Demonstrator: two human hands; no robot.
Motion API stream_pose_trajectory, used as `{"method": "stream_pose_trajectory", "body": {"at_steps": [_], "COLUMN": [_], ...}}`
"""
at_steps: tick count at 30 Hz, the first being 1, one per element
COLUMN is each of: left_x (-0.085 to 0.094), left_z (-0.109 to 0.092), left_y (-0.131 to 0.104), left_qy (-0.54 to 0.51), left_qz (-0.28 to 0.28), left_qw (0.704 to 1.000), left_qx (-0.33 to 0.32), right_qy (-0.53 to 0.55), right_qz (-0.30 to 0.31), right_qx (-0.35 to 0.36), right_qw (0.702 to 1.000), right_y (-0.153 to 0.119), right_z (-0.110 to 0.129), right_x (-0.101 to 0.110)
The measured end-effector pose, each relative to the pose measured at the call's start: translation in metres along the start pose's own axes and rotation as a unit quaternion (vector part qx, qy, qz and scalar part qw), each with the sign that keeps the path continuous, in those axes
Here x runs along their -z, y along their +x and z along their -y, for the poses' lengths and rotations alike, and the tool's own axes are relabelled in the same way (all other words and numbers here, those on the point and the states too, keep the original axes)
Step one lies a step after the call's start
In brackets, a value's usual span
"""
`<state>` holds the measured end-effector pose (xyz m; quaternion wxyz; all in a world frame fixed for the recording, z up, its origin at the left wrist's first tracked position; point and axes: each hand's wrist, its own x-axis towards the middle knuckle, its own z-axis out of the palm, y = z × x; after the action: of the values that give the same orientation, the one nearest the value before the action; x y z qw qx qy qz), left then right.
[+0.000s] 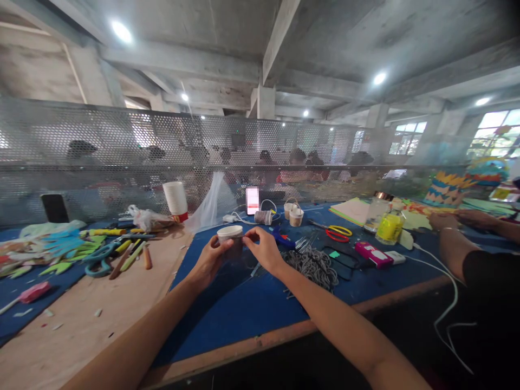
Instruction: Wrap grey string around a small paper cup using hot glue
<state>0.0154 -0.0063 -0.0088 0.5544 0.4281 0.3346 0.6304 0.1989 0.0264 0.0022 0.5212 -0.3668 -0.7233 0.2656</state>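
A paper cup (230, 234) with a pale rim and darker side is held upright above the blue mat (239, 319); its inside is too small to read. The left hand (210, 261) curls round its left side, thumb in front; the right hand (263, 249) pinches its right edge between nearly closed fingers. Both forearms slant inward toward the cup. Right of the cup lies grey cord (312, 266); beyond it, two small cups (296, 216); farther right, a glass bottle (390, 226) holding yellow stuff.
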Motion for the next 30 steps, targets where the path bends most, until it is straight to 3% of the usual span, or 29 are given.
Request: {"method": "stream_pose_trajectory", "body": {"at_steps": [10, 30], "left_x": [0.0040, 0.0031], "left_z": [0.0027, 0.0001], "left_y": [0.0026, -0.0004], "left_qy": [0.002, -0.006], "left_qz": [0.023, 0.052], "left_qw": [1.000, 0.998], "left_qx": [0.007, 0.016], "right_qy": [0.104, 0.101], "right_qz": [-0.007, -0.007], "right_qx": [-0.035, -0.040], "right_qw": [0.994, 0.994], "right_y": [0.0052, 0.0059], "right_z": [-0.0051, -0.0071], "right_x": [0.0023, 0.0037]}}
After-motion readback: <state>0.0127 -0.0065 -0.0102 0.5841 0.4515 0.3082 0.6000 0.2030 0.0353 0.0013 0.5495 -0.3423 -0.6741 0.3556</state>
